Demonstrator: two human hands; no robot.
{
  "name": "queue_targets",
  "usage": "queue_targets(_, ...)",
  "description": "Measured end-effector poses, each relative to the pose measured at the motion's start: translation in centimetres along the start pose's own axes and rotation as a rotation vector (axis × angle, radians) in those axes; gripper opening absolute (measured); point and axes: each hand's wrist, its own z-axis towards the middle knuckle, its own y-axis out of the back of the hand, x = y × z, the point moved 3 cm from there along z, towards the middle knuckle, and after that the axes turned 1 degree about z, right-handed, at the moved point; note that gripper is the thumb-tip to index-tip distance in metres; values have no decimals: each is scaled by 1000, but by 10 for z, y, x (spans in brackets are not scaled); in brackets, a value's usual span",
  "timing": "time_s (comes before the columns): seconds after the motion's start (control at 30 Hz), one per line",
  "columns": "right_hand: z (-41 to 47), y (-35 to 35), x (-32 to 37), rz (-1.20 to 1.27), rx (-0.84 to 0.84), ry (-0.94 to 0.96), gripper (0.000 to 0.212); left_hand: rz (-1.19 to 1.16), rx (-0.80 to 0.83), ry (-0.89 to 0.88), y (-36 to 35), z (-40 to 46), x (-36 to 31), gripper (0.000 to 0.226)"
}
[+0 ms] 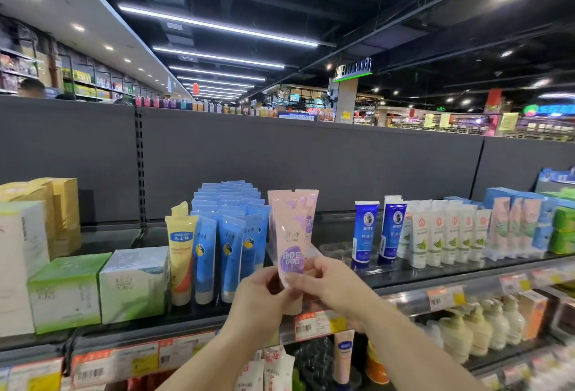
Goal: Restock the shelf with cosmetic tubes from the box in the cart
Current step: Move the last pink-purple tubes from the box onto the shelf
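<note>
Both hands meet at the lower end of a pink tube with a purple label: the left hand pinches its left edge between curled fingers and thumb, and the right hand pinches its right edge the same way, holding it upright, cap end down, over the front of the top shelf. The cap is hidden behind the fingers, and the label's characters are too blurred to read. A second pink tube stands just behind it, mostly covered. To the left stand blue tubes and a yellow tube with a small blue label whose lettering is not clear. To the right stand two dark blue tubes, then white tubes. Price tags line the shelf edge, print illegible.
</note>
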Motion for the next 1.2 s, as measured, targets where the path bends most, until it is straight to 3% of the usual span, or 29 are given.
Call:
queue_targets(0.1, 2, 1, 1, -16, -87, 5, 22, 27, 6, -14, -7, 6, 1, 18)
queue_targets(0.27, 35, 31, 0, -217, -432, 79, 22, 128, 15, -21, -4, 8, 7, 63)
queue_targets(0.33, 51, 38, -2, -220, -487, 86, 26, 143, 8, -9, 1, 7, 11, 61)
queue_targets(0.5, 83, 37, -8, -321, -535, 71, 29, 153, -14, 24, 15, 4, 17, 52)
queue_targets(1.2, 115, 36, -31, -321, -476, -91, 18, 221, -67, 89, 21, 2, 11, 56)
